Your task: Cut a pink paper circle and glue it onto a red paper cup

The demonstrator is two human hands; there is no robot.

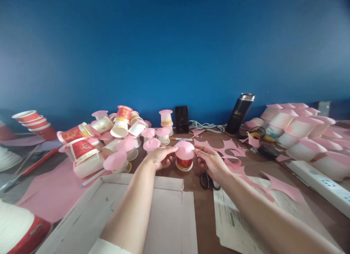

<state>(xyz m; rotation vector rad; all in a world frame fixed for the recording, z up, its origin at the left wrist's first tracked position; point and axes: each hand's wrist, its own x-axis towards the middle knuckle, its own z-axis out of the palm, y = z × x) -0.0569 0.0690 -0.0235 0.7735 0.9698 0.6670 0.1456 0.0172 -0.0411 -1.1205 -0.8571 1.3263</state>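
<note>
A pink paper disc (pixel 184 150) lies over the top of a red paper cup (pixel 184 163), which stands upside down on the table in front of me. From the left, my left hand (pixel 162 157) pinches the disc's edge between thumb and finger. My right hand (pixel 210 160) grips the opposite edge the same way. The disc hides the cup's upper end. Just behind are a few upturned cups topped with pink discs (pixel 152 144). Black-handled scissors (pixel 207 181) lie below my right hand, partly hidden by my forearm.
Heaped cups with pink discs (pixel 84 148) fill the left; more are stacked at right (pixel 300 126). A phone (pixel 182 119) and black flask (pixel 239 114) stand by the blue wall. Also around are paper scraps (pixel 226 146), a power strip (pixel 322 183) and a cardboard box piece (pixel 169 210).
</note>
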